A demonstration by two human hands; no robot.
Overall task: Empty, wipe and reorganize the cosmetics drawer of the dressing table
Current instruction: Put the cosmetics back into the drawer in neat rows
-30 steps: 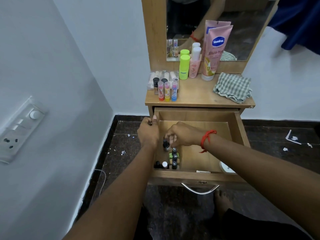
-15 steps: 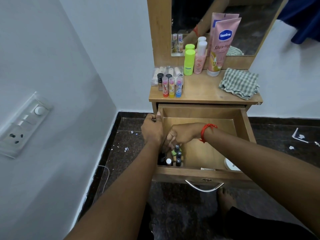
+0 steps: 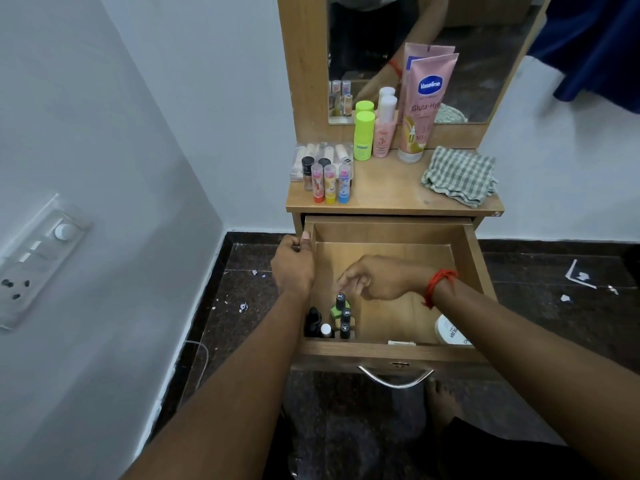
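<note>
The wooden drawer (image 3: pixel 471 258) of the dressing table is pulled out. My left hand (image 3: pixel 292 268) grips its left wall. My right hand (image 3: pixel 375 277), with a red thread on the wrist, hovers inside with fingers apart, just above a row of small nail-polish bottles (image 3: pixel 341 311) standing in the front left corner. A white round jar (image 3: pixel 452 332) and a small flat item (image 3: pixel 401 342) lie at the drawer's front right. On the tabletop (image 3: pixel 391 192) stand lip balms (image 3: pixel 330 185), a green bottle (image 3: pixel 363 135), a pink bottle (image 3: pixel 382 138) and a Vaseline tube (image 3: pixel 424 105).
A checked cloth (image 3: pixel 459 176) lies on the tabletop's right side. A clear box of tubes (image 3: pixel 322 157) sits at the back left. The mirror (image 3: pixel 485 46) rises behind. A white wall with a switch plate (image 3: pixel 38 258) is close on the left. Paper scraps litter the dark floor (image 3: pixel 581 275).
My right hand set a small bottle down among the others in the drawer's front left corner, let go and lifted away. My left hand stayed on the drawer wall.
</note>
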